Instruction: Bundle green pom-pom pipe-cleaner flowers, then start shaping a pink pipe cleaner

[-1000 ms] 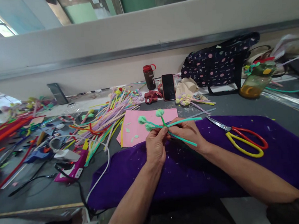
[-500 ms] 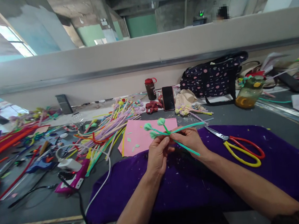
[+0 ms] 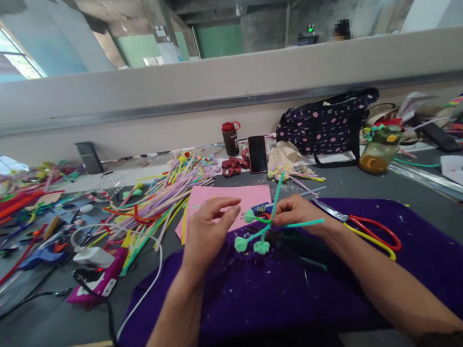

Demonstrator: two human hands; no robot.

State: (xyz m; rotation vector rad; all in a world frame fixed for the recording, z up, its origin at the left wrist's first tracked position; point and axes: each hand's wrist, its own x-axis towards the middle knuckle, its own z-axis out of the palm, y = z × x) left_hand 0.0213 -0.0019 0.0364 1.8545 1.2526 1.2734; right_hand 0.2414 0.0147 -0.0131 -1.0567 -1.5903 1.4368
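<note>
My right hand pinches a bunch of green pipe cleaners whose three fuzzy pom-pom ends hang down toward the purple cloth. One stem points up and another sticks out to the right. My left hand hovers just left of the bunch with its fingers apart and holds nothing. A pink sheet lies under and behind the left hand.
Red-and-yellow scissors lie right of my right hand. A pile of coloured pipe cleaners, a pink glue gun and cables sit at left. A phone, a red-capped bottle, a spotted bag and a jar stand behind.
My left hand let go of the green pipe cleaners and moved left, opening. The right hand turned the bunch so the pom-poms now hang down instead of pointing up.
</note>
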